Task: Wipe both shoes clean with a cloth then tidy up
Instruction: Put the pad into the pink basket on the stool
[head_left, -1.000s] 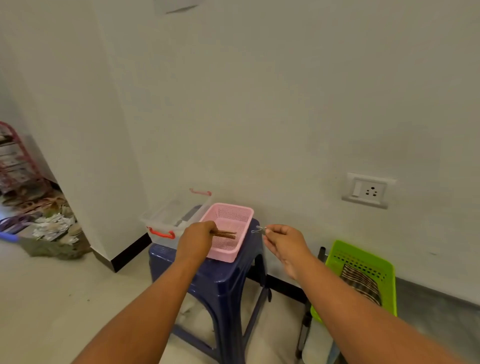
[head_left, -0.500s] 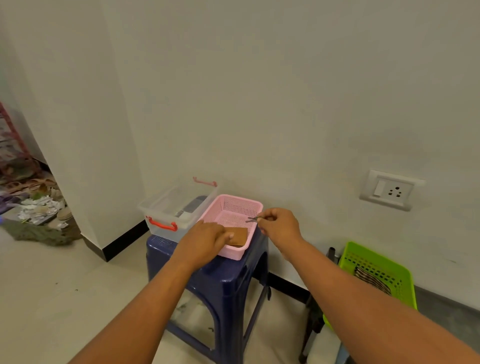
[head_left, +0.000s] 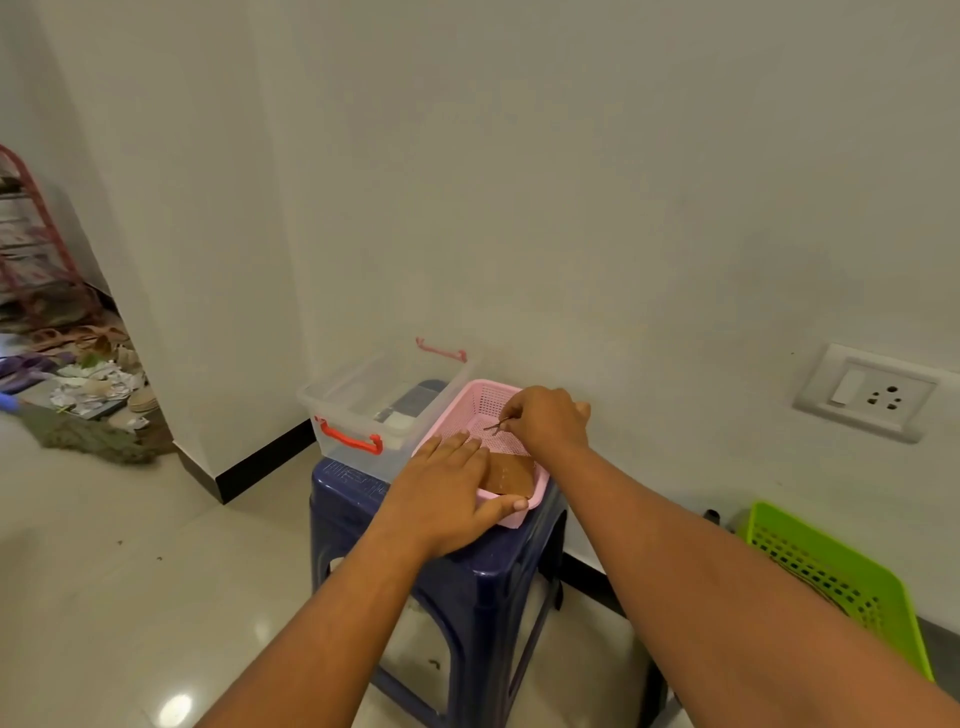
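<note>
A dark blue stool (head_left: 467, 582) stands by the white wall (head_left: 571, 208). On it, a clear box (head_left: 358, 395) sits just beside a pink basket (head_left: 488, 387) with a flat brown piece (head_left: 511, 473) inside; cloth or not, I cannot tell. My left hand (head_left: 447, 493) lies straight-fingered on its rim; my right hand (head_left: 545, 421) pinches a small metal thing (head_left: 494, 427).

Left hand (head_left: 441, 493) flat, right hand (head_left: 545, 421) with metal piece (head_left: 493, 427), over pink basket (head_left: 485, 402).

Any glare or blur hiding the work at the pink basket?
Head view: even light; one glare spot on the floor, clear of the pink basket; wide lens bows the edges; the thin item the right hand pinches is too small to identify.
</note>
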